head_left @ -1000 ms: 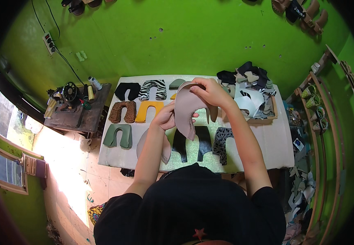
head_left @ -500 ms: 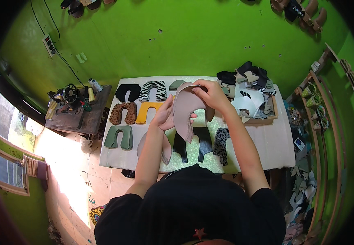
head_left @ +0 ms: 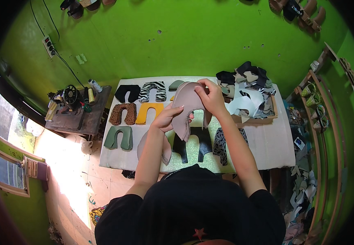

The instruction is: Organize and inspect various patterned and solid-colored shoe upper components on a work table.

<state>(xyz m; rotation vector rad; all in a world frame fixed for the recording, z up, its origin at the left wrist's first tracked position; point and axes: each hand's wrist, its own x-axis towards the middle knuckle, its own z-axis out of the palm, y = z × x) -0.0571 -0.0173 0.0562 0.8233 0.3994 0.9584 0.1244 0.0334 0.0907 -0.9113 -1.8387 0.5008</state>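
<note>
A stack of pinkish-beige U-shaped leather-like pieces (head_left: 184, 98) is held up over the table between my hands. My left hand (head_left: 166, 117) grips its left edge, thumb on top and fingers underneath. At the upper right, my right hand (head_left: 213, 98) pinches the curved rim, thumb on the face. Below the stack lies a black U-shaped piece (head_left: 193, 139), with a dark patterned piece (head_left: 222, 146) partly behind my right forearm. Another beige piece (head_left: 165, 149) rests partly hidden by my left forearm.
Green (head_left: 118, 137), leopard-print (head_left: 122, 114), yellow (head_left: 149, 111), black (head_left: 127, 93) and zebra-print U-shaped stacks (head_left: 153, 91) lie on the white table (head_left: 267, 141). A box of scraps (head_left: 253, 104) stands at the back right. Left is a sewing machine (head_left: 69, 98); right, a wooden rack (head_left: 312, 134).
The raised, bent part of the beige stack has come down flatter, and its U opening faces me more. My right hand has shifted slightly, its thumb now on the stack's face.
</note>
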